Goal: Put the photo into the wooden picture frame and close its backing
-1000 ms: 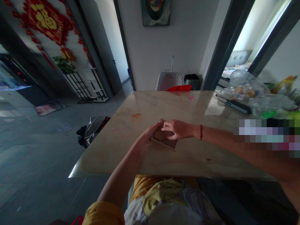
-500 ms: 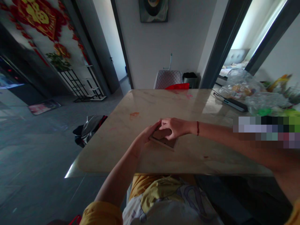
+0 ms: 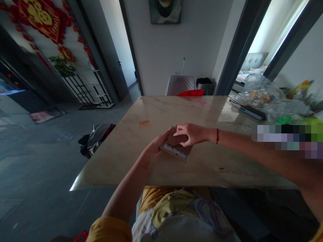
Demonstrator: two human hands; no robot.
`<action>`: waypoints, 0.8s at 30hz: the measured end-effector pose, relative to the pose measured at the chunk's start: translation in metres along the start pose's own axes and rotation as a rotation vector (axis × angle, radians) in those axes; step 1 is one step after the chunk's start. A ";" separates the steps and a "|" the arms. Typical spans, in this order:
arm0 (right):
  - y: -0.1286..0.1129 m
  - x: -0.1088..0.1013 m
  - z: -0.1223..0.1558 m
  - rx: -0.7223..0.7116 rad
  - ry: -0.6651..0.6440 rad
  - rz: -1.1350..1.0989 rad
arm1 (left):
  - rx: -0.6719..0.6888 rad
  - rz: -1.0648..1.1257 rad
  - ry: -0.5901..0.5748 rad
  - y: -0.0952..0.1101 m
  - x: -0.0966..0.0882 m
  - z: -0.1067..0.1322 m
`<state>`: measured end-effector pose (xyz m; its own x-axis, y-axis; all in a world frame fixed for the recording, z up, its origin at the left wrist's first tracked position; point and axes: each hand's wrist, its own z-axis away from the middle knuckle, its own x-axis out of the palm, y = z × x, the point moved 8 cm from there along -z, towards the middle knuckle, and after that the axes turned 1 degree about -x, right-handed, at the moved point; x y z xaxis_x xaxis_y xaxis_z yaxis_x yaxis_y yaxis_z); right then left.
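One red hanging (image 3: 40,18) brightens the left wall; centrally stands the pale marbled table (image 3: 113,168), a quilted chair (image 3: 180,85) beyond. Beside the chair is a black-lined bin (image 3: 205,86); rightward, a clear bag (image 3: 257,81) holds brownish items (image 3: 263,97). On the table, the left hand (image 3: 156,143) lies along a small brown frame (image 3: 174,155), its grip unclear; a whitish strip (image 3: 176,153) shows inside; the right hand (image 3: 191,134) pinches the brown board (image 3: 175,140).

Plastic bags (image 3: 285,109) lie on the table (image 3: 113,168), right of the frame (image 3: 174,150), with a chair (image 3: 180,84) behind the table.
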<state>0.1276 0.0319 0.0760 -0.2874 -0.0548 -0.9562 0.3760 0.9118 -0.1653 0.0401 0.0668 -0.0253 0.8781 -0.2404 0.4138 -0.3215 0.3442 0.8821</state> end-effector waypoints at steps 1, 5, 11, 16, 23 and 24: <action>0.002 -0.002 0.002 0.008 0.006 0.002 | -0.107 -0.047 -0.003 -0.007 0.001 0.001; 0.012 -0.016 0.009 0.047 0.054 0.014 | -0.197 -0.087 0.051 -0.009 -0.003 0.001; 0.040 -0.069 0.019 0.155 0.300 -0.038 | -0.181 -0.062 0.021 -0.006 -0.002 0.000; 0.102 -0.075 0.048 0.437 0.667 -0.549 | -0.211 -0.086 0.026 -0.009 -0.007 0.001; 0.166 0.035 0.104 0.996 0.853 -1.472 | -0.197 -0.148 0.098 -0.008 -0.015 0.003; 0.168 0.046 0.111 1.048 0.839 -1.532 | -0.197 -0.146 0.098 -0.007 -0.015 0.004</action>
<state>0.2750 0.1374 -0.0229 -0.9364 0.0491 0.3476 -0.3487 -0.2436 -0.9050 0.0284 0.0646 -0.0370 0.9433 -0.2145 0.2534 -0.1225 0.4847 0.8660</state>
